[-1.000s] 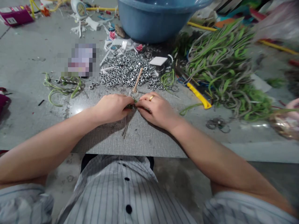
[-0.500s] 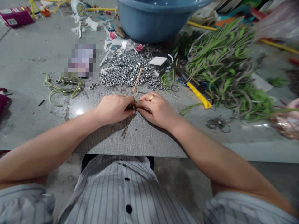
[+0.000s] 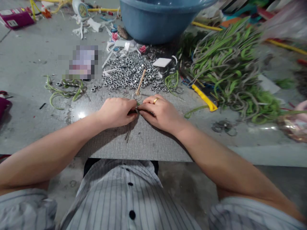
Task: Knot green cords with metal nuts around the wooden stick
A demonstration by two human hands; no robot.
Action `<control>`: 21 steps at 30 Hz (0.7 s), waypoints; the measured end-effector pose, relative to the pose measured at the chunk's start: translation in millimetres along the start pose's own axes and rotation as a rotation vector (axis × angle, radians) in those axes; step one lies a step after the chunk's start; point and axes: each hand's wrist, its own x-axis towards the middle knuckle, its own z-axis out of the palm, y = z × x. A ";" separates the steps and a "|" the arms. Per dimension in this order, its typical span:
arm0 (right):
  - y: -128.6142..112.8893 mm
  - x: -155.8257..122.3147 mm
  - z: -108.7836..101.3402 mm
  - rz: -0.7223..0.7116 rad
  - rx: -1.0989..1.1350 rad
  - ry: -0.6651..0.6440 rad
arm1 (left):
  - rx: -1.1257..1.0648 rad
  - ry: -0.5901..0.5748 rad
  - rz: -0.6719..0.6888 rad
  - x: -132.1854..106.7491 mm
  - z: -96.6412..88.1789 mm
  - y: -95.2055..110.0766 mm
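Observation:
My left hand [image 3: 118, 111] and my right hand [image 3: 163, 113], which wears a gold ring, meet at the front of the table with their fingertips closed. Both pinch thin cord; its grey ends [image 3: 127, 135] hang out below my left fingers, and a bit of green shows between the hands. The knot or crossing itself is hidden by the fingers. Just beyond the fingertips a metal ring [image 3: 137, 96] sits at the foot of a thin wooden stick [image 3: 141, 81], which leans up to the right. Behind lies a heap of metal nuts [image 3: 127, 75].
A blue basin [image 3: 158, 24] stands behind the nuts. To the right are a yellow utility knife [image 3: 203, 97], metal rings [image 3: 224, 127] and a pile of green and grey cords [image 3: 227, 64]. Cord strung with nuts [image 3: 69, 88] lies left, near a blurred-out phone [image 3: 82, 62]. Someone's hand [image 3: 302, 108] shows far right.
My fingertips have shifted slightly against each other, and the right ones have edged left. The dark green bit between them is now mostly covered. Everything else stays in place.

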 end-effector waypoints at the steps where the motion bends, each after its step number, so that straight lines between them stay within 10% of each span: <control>1: 0.4 -0.1 -0.2 0.008 0.014 0.005 | -0.005 0.000 -0.004 -0.1 -0.1 0.0; 21: 6.1 -8.5 -20.6 -0.163 0.225 -0.269 | -0.050 -0.013 -0.001 -0.3 1.3 -0.2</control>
